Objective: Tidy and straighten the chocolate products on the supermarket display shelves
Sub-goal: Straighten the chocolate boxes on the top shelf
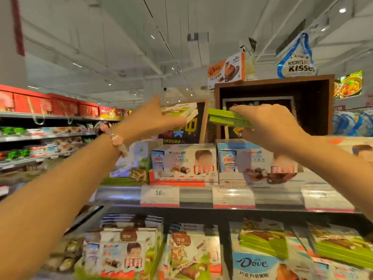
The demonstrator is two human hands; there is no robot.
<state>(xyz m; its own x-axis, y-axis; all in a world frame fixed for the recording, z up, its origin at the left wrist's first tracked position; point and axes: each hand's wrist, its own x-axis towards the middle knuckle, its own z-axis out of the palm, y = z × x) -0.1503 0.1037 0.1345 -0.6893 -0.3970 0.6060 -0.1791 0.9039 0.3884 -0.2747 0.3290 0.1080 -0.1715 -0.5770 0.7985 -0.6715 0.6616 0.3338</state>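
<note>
Both arms reach up to the top of the chocolate display. My left hand (151,118), with a bead bracelet on the wrist, holds a flat white-and-green chocolate box (181,111) from below at its left end. My right hand (268,126) grips flat green chocolate boxes (226,118) from above, in front of a dark brown wooden display frame (272,106). Below them, white Kinder chocolate boxes (185,160) stand in a row on the upper shelf (222,197). The picture is blurred by motion.
The lower shelf holds Kinder boxes (121,257), green-edged boxes (264,239) and a blue Dove pack (254,265). An orange Dove box (226,70) and a Hershey's Kisses sign (298,61) top the frame. Shelves with red gift boxes (50,104) run along the left aisle.
</note>
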